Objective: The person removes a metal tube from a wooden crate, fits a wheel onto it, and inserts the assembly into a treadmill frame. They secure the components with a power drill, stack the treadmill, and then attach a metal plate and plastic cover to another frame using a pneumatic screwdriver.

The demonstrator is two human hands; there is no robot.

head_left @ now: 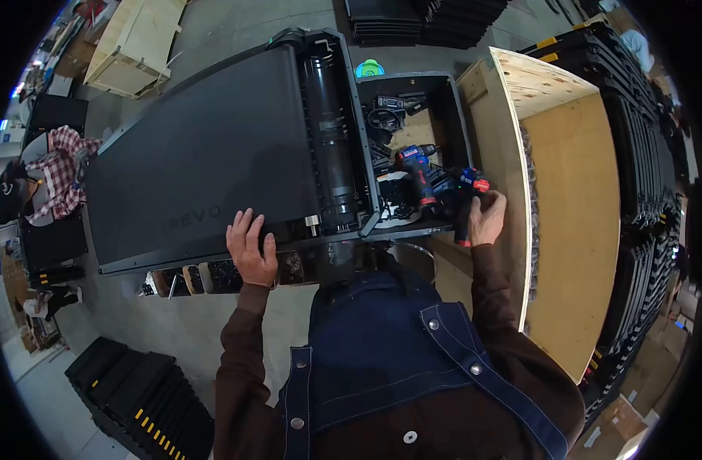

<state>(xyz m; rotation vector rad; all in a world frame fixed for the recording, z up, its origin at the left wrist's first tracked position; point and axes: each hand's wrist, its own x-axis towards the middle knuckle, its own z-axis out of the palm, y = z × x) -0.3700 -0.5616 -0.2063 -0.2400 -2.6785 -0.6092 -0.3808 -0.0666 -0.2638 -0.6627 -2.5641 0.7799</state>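
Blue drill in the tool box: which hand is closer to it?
Right. The right hand is just to the right of the blue drill, holding a second tool. The left hand rests farther away, on the near edge of the treadmill.

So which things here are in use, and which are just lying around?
In use: left hand on the treadmill; right hand gripping the cordless driver.
Lying about: blue drill in the tool tray, wooden crate, stacked black panels, green object.

Left hand point(251, 249) flat, right hand point(487, 218) gripping.
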